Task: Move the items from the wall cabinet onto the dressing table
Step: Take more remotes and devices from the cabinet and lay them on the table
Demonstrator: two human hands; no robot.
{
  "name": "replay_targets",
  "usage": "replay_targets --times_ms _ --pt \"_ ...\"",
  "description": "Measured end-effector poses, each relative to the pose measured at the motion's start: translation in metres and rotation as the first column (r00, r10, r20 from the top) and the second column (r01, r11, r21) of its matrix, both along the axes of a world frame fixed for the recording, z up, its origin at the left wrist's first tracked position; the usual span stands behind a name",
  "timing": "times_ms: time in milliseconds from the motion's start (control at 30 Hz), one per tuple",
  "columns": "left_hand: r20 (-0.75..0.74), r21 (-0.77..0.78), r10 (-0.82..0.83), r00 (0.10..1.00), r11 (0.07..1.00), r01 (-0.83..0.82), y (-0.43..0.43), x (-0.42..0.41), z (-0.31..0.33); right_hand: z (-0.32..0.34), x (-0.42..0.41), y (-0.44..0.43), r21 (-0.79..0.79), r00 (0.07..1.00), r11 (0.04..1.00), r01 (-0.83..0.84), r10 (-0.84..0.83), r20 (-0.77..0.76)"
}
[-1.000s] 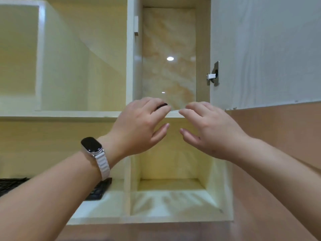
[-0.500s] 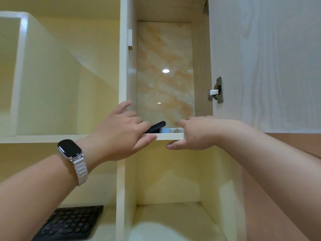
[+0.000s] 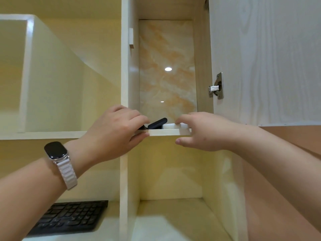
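A dark flat item [image 3: 157, 124] lies tilted on the wall cabinet shelf [image 3: 166, 132], its near end raised. My left hand [image 3: 116, 133], with a watch on the wrist, has its fingers closed on the item's left end at the shelf edge. Beside it sits a small white item [image 3: 171, 126], mostly hidden behind the shelf lip. My right hand [image 3: 203, 131] reaches over the shelf edge, fingertips touching the white item, thumb below the shelf. Whether it grips the item is unclear.
The cabinet door [image 3: 264, 58] stands open at the right, with a metal hinge [image 3: 216, 86]. Open cubbies lie left and below. A black keyboard [image 3: 69, 218] rests in the lower-left compartment. A vertical divider [image 3: 125, 66] stands just left of the shelf.
Both hands have gone up onto the shelf edge. My left fingers have closed on the dark item and my right fingertips have come onto the white one.
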State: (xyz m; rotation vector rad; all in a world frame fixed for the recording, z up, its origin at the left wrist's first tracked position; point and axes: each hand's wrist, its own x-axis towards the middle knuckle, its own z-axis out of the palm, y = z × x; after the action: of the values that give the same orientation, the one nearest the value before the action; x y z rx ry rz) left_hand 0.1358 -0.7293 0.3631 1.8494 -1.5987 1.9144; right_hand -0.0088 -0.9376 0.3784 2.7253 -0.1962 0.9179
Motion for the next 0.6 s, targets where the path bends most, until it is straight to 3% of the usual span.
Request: replay_targets --times_ms 167,300,433,600 --pt "-0.083 -0.076 -0.058 0.995 0.996 0.051 0.008 -0.015 -0.006 -0.003 -0.013 0.0 -0.033 0.991 0.997 -0.072 0.075 0.11" --pt "-0.149 -0.151 -0.064 0.987 0.988 0.042 0.017 -0.026 -0.02 -0.013 -0.016 -0.004 -0.196 0.962 0.98 -0.046 0.097 0.257" --pt "-0.203 -0.198 -0.042 0.978 0.98 0.001 0.026 -0.038 -0.036 -0.026 -0.018 -0.005 -0.397 0.852 0.917 -0.023 0.226 0.473" --pt "-0.348 -0.297 -0.033 0.937 0.952 -0.077 0.029 -0.045 -0.057 -0.05 -0.024 -0.006 -0.364 0.68 0.921 -0.138 0.355 0.642"
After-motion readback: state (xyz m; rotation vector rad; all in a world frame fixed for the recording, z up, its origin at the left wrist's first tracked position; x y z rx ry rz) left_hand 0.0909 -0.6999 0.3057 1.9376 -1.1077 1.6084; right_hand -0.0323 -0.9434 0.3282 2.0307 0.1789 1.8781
